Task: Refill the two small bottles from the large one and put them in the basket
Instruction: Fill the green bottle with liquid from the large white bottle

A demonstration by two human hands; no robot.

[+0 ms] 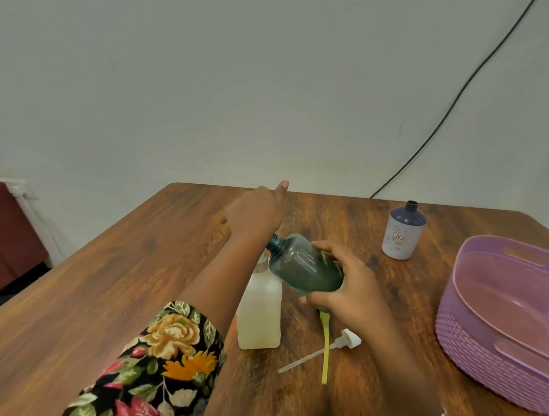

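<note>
We seem mid-refill: our right hand (353, 290) clasps the tilted teal bottle (305, 266) over the pale bottle (258, 314), our left hand (254, 210) hides its fingers; next, the mouths must align.

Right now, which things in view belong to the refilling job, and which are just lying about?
Job: teal bottle gripped in right hand; large whitish bottle; blue-topped small bottle; purple basket; white pump and yellow-green pump tube, lying loose.
Lying about: black cable at the back; red furniture at left.

Three bottles (305, 265) (258, 313) (401, 234) (one large), two loose pumps (349, 338) (325, 349), one basket (479, 370).
</note>
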